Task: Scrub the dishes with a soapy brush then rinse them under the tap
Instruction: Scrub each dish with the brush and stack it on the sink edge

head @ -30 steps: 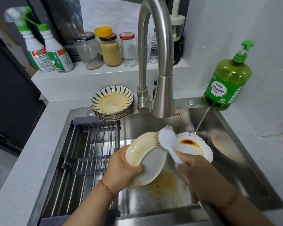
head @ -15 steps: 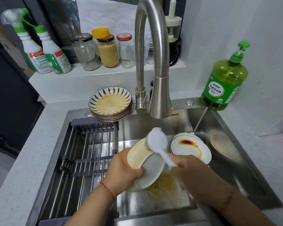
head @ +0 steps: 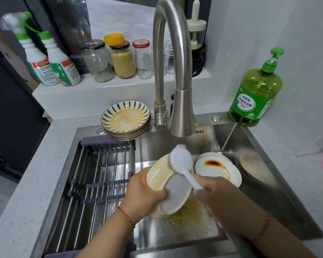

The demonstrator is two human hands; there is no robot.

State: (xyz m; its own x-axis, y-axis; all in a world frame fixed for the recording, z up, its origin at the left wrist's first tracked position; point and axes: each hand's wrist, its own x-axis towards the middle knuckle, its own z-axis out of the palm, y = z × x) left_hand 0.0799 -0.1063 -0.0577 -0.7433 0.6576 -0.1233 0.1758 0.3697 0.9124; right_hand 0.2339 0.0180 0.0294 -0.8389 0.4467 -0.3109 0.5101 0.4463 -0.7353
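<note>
Scrubbing stage, head view. The left hand (head: 145, 194) grips a tilted plate (head: 168, 185) by its left edge, fingers curled round the rim, and holds it over the sink (head: 259, 183) with its pale underside turned toward the viewer; at least one more stained plate appears nested behind it in the same grip (the exact count cannot be told). The right hand (head: 215, 194) is closed round the handle of a white brush (head: 181, 161), the handle running up and to the left from the fist, so that the brush head lies at the plate's upper rim, just under the spout of the tap (head: 181, 112).

The governing relation: the brush head sits above and left of the right hand, touching or all but touching the top edge of the held plate, and the handle's long axis crosses the plate's face diagonally. A stroke along that axis would, by this reading, draw the bristles down the underside toward the right hand. The left hand is the nearer to the plate's centre of weight and serves as the fixture.

Further work lies close by: a white plate (head: 218, 170) with a dark sauce stain rests in the sink just right of the brush, and a stack of blue-rimmed plates (head: 126, 121) stands on the sink's back left corner beside the tap. Orange residue on the sink floor suggests rinsing is far from done.
</note>
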